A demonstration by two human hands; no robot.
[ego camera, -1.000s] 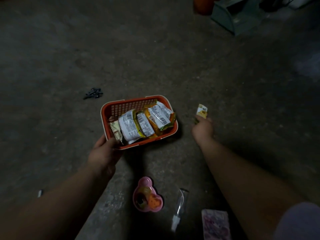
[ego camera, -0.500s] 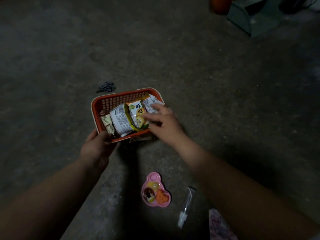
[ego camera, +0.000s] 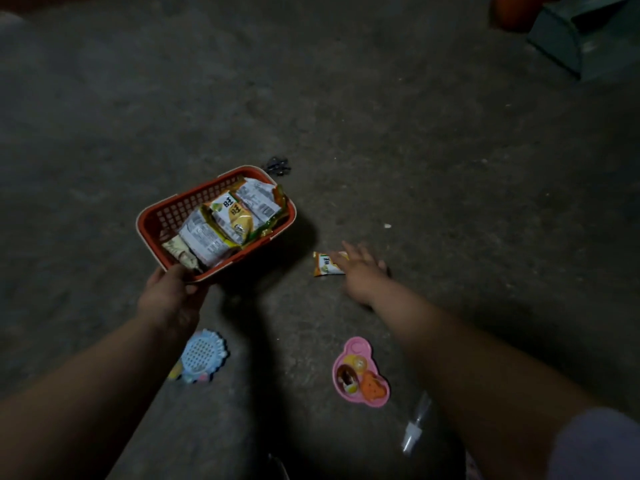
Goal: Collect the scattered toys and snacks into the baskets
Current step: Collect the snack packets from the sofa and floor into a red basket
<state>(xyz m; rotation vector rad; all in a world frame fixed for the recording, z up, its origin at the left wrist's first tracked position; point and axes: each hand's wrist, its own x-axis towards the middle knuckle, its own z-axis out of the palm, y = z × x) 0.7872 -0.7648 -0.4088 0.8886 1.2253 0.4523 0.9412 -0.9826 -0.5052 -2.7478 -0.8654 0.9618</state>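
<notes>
An orange basket (ego camera: 166, 216) holds several snack packets (ego camera: 228, 220) and is tilted above the dark floor. My left hand (ego camera: 169, 296) grips its near rim. My right hand (ego camera: 360, 271) reaches over the floor with fingers spread, touching a small orange-and-white snack packet (ego camera: 323, 265) that lies flat to the right of the basket. A pink toy plate (ego camera: 360, 374) with small toy food pieces lies near my right forearm. A pale blue round toy (ego camera: 204, 355) lies under my left forearm.
A small black object (ego camera: 277, 165) lies just behind the basket. A clear spray bottle (ego camera: 415, 427) lies at the bottom right. A grey-green box (ego camera: 581, 32) and an orange container (ego camera: 512, 10) stand at the far top right.
My right hand left the basket after putting a packet in and moved right to another packet on the floor. The basket tilted and shifted right; the view moved, showing the blue toy.
</notes>
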